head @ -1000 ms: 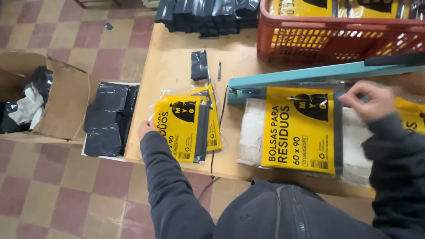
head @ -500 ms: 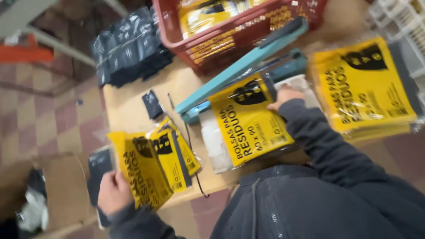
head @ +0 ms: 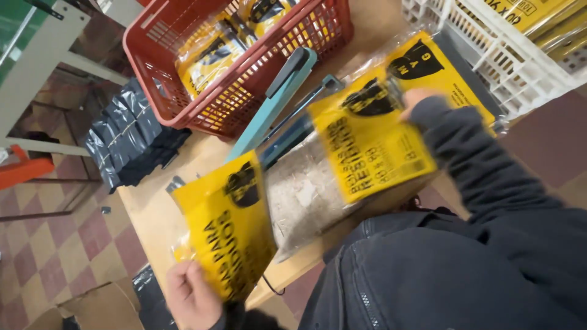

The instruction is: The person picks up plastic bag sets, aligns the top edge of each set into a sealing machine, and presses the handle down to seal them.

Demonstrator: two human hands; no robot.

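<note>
Head view is showing the left hand [head: 191, 296] low at the near edge of the desk [head: 153, 211], its fingers [head: 199, 278] pinching the bottom edge of a yellow printed packet [head: 229, 223] that is standing tilted up off the wood. Just beyond those fingers the packet's upper edge is meeting a teal sealing bar [head: 272, 101], which is running slantwise away toward a red plastic basket [head: 275, 70] holding more yellow packets. The right hand [head: 416, 98] is lying farther off on a second yellow packet [head: 373, 146]; the sleeve is covering most of it, so whether its fingers are spread or pinching cannot be told. Under that packet a clear wrapped bundle [head: 302, 195] is filling the space between the two hands, leaving little open room there. Bare wood is showing only to the outer side of the left fingers, a narrow strip reaching to the desk's corner, where a stack of black folded bags [head: 131, 140] is hanging over the edge. Beyond the right fingers a white crate [head: 489, 55] is crowding the far side. Below the desk edge a checkered tile floor [head: 55, 256] is lying open, with a cardboard box [head: 104, 308] near the left hand.
</note>
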